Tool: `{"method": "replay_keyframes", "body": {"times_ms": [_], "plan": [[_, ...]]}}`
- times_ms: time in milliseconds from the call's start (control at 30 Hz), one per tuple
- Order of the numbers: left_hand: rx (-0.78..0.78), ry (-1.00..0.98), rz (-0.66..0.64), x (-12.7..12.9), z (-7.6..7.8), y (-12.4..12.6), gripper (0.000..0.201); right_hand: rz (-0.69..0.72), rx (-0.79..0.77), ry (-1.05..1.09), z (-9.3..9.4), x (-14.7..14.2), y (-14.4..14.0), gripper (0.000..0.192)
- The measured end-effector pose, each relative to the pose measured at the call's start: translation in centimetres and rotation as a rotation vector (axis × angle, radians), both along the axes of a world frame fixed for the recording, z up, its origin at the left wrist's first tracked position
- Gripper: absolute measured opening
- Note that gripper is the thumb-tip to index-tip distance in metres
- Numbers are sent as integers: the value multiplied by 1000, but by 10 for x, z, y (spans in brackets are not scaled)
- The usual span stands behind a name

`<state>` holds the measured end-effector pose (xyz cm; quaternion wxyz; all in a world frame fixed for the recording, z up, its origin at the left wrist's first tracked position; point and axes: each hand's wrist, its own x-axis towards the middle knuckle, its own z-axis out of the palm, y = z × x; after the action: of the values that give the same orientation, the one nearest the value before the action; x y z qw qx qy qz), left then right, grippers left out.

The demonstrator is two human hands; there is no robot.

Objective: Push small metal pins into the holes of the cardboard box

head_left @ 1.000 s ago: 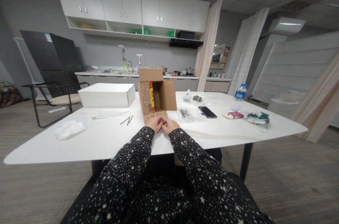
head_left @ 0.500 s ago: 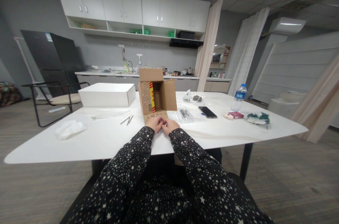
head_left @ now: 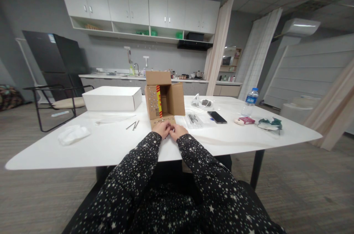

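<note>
My left hand [head_left: 162,129] and my right hand [head_left: 178,132] meet close together over the white table [head_left: 110,149], with fingers curled inward. Whatever they pinch between them is too small and too covered to name. Just beyond stands an open cardboard box [head_left: 152,103], its mouth facing me and its lower flap [head_left: 158,122] reaching down to my fingers. Small pale marks or bits dot the box's front side and that flap. Left of my hands lie a few long metal screws or nails [head_left: 135,126]. A clear plastic bag [head_left: 193,120] with dark slim pieces is to the right.
A white box [head_left: 112,99] stands at the back left, with crumpled white plastic [head_left: 74,135] nearer me. Rightward lie a phone [head_left: 217,117], a white cabled item [head_left: 203,102], a water bottle [head_left: 250,102], a pink packet [head_left: 246,120] and a dark green wrapper [head_left: 269,124].
</note>
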<state>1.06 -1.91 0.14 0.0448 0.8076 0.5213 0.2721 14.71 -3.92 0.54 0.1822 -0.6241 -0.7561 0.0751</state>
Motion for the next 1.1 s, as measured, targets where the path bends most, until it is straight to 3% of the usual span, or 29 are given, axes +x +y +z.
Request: {"method": "replay_keyframes", "body": {"times_ms": [467,1100], "plan": [[-21,8,6,1,-2,-1,23,-7,-23,-7,2,0,-1,26],[180,-147,39,0,5,2,15,10,-5,-1,5,-1,-5,24]]}}
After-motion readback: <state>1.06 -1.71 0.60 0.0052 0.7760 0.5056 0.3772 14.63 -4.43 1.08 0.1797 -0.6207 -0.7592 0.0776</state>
